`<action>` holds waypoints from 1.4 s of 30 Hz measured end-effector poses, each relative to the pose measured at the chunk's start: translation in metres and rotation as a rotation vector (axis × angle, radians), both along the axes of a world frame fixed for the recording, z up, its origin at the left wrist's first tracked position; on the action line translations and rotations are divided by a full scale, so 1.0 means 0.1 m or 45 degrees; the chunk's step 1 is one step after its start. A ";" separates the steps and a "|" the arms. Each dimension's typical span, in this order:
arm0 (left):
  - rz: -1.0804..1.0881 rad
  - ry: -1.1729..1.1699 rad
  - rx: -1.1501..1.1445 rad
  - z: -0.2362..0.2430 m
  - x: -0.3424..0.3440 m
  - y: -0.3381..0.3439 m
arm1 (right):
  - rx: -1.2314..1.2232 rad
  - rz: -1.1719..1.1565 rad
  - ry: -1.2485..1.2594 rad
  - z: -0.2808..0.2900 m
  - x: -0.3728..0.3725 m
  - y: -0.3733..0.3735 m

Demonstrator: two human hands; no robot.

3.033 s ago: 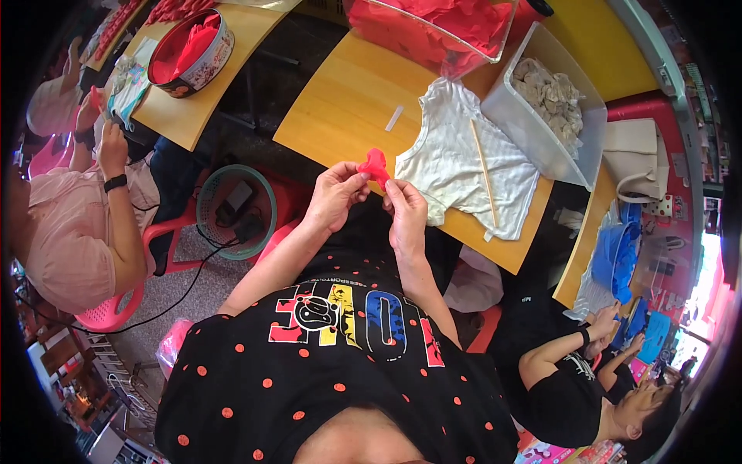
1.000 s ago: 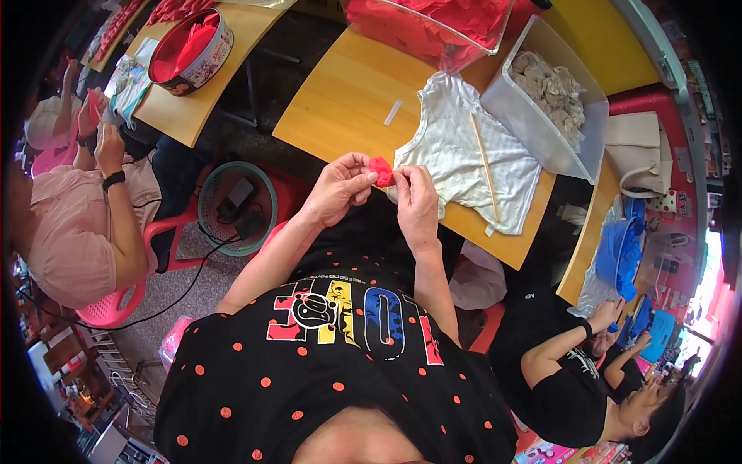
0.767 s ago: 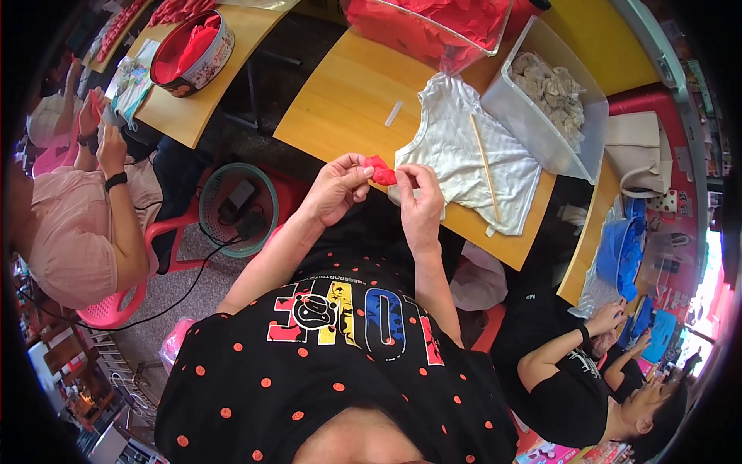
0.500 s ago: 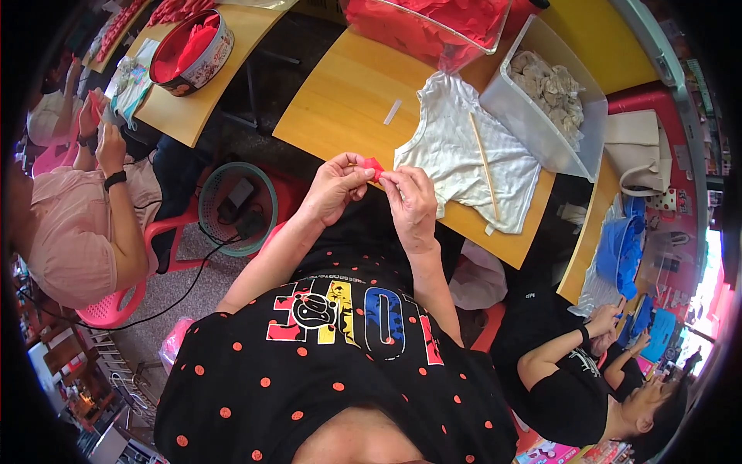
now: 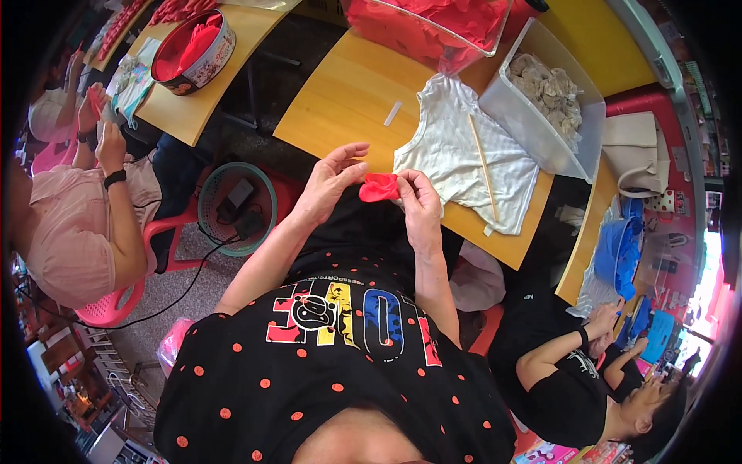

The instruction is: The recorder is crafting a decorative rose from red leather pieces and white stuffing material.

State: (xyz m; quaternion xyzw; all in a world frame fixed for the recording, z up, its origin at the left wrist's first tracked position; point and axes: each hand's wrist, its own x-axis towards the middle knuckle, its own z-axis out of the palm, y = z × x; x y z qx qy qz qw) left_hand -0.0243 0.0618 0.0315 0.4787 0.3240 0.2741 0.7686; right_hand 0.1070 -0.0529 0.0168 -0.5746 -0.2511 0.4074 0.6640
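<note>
My right hand (image 5: pixel 416 203) pinches a small red piece of ruffled cloth (image 5: pixel 377 187) between thumb and fingers, just in front of the table's near edge. My left hand (image 5: pixel 332 179) is open beside it, fingers apart, with nothing held. Beyond my hands, a rumpled white sleeveless top (image 5: pixel 464 155) lies on the yellow wooden table (image 5: pixel 332 93), with a thin wooden stick (image 5: pixel 482 166) on it and a short white strip (image 5: pixel 393 114) to its left.
Clear bins hold red pieces (image 5: pixel 421 27) and beige cloth (image 5: pixel 545 93). A round tin (image 5: pixel 193 73) stands on the left table, a green basket (image 5: pixel 232 247) below. A co-worker in pink (image 5: pixel 81 232) sits left, one in black (image 5: pixel 556 394) right; blue pieces (image 5: pixel 614 251) lie at right.
My left fingers have let go of the red cloth and moved up and apart. The cloth, now more opened out, sits a little lower in my right hand.
</note>
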 end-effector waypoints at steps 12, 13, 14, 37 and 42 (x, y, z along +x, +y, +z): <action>-0.350 0.072 -0.362 -0.07 -0.09 0.10 | -0.085 -0.073 -0.494 0.21 0.08 0.00; -0.350 0.074 -0.364 -0.06 -0.08 0.10 | -0.078 -0.081 -0.210 0.23 0.10 0.00; -0.268 0.020 -0.364 -0.03 -0.06 0.09 | -0.065 -0.121 -0.217 0.23 0.12 0.02; 0.236 -0.076 0.045 -0.08 0.14 0.09 | -0.047 0.178 0.332 0.19 0.03 0.06; 0.205 0.082 0.331 -0.10 0.14 0.13 | -0.073 0.189 0.383 0.17 0.00 0.07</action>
